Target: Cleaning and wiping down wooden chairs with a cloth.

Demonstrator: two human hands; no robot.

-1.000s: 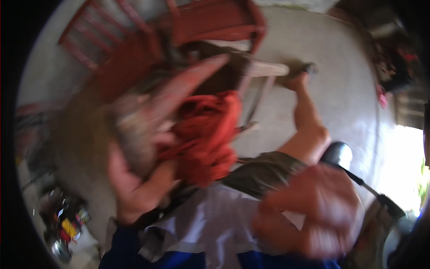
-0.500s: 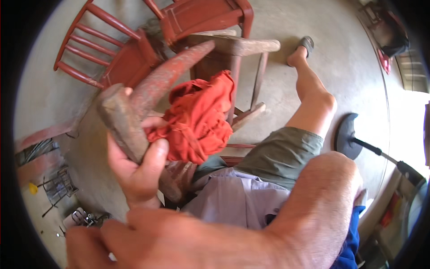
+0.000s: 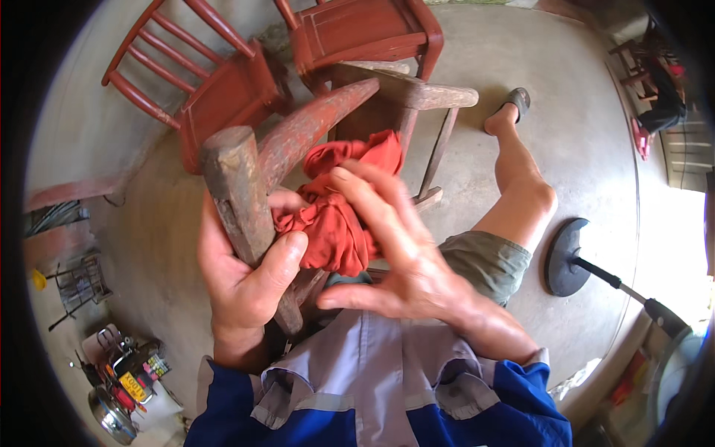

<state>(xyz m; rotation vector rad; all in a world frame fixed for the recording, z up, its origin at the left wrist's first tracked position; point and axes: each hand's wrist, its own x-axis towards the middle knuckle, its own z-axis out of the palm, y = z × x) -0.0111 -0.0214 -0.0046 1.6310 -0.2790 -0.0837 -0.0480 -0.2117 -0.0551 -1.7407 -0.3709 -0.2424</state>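
Observation:
My left hand (image 3: 249, 298) is closed around the worn wooden post (image 3: 242, 190) of an old chair tilted across my lap. Its thumb and fingertips also pinch the edge of a bunched red cloth (image 3: 331, 235). A curved chair rail (image 3: 320, 119) with flaking red paint runs from the post toward the far side. My right hand (image 3: 410, 264) is spread over the right side of the cloth, slightly blurred, thumb apart from the fingers. Its fingertips overlap the cloth; whether they press on it I cannot tell.
Two red-painted chairs, one with a slatted back (image 3: 223, 100) and another with a broad seat (image 3: 357, 33), stand at the far left. My bare leg (image 3: 514, 164) stretches ahead on the concrete floor. A round black base with a pole (image 3: 570, 257) is at right, a motorcycle (image 3: 123, 380) at lower left.
My right hand has swung from the lower left, across my body, over to the red cloth, and its fingers have spread. My left hand keeps its hold on the post.

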